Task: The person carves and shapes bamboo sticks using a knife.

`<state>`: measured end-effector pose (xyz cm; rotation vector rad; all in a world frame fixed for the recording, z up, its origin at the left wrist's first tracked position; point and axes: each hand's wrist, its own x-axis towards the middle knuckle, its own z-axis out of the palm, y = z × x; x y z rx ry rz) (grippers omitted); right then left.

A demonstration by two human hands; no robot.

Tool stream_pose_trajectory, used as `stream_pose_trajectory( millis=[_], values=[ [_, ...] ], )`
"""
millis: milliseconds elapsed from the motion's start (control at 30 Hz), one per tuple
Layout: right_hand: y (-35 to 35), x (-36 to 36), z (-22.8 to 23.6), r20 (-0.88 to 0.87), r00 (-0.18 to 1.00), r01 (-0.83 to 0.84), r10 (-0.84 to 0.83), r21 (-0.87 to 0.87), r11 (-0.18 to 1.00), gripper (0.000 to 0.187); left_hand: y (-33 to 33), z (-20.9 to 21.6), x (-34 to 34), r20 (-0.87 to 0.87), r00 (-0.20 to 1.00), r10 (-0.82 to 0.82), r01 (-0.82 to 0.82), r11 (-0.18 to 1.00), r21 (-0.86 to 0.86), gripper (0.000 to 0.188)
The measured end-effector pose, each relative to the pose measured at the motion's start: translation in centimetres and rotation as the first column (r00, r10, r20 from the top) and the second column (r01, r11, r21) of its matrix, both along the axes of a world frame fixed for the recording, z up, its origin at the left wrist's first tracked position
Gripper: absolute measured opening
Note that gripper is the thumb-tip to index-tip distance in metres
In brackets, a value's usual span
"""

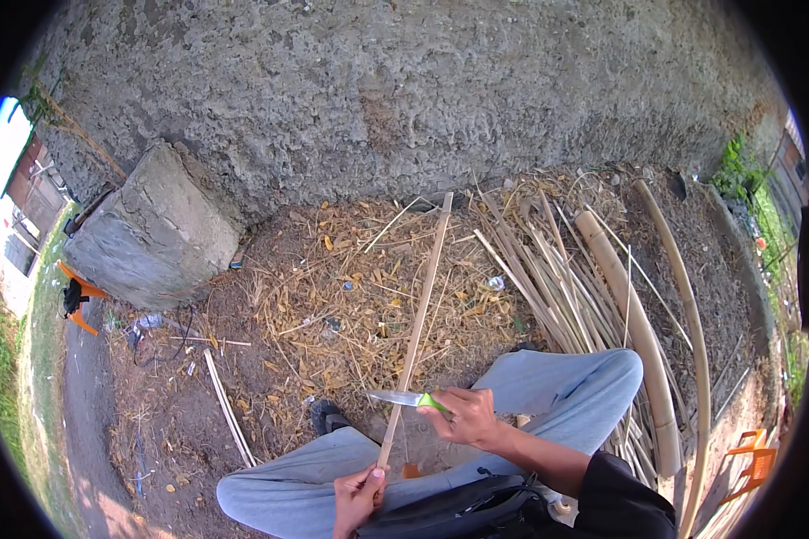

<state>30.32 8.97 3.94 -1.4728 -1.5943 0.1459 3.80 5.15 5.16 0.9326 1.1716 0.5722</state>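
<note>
Between my knees a long, flat bamboo strip slants away from me, its far end near the foot of the wall. My left hand pinches the strip's near end, thumb on top. In my right hand is a knife with a bright green handle, the fingers wrapped round it. The blade points left and lies across the strip, a short way beyond my left hand. Whether the edge bites into the bamboo I cannot tell.
Split bamboo strips lie heaped at the right, beside a thick bamboo pole and a curved pole. A concrete block stands at the left against a rough wall. Dry leaves and shavings cover the ground.
</note>
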Motion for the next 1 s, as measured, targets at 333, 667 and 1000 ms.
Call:
stream_pose_trajectory(
  millis=[333,667,1000],
  values=[
    [2.0,2.5,0.2,-0.015,0.984,0.179,-0.178,0.08,0.981,0.016,-0.4,1.8,0.0,-0.103,0.992,-0.075,0.084,0.993,0.082,0.039],
    [3.9,4.3,0.4,-0.016,0.962,0.271,-0.271,0.119,0.955,0.017,-1.2,1.7,-1.2,-0.087,0.993,-0.084,0.087,0.996,0.035,0.031],
    [3.6,4.5,0.6,0.013,0.952,0.303,-0.305,0.078,0.95,0.02,-1.0,1.3,-1.7,-0.074,0.987,-0.139,0.141,0.99,0.025,0.032]
  ],
)
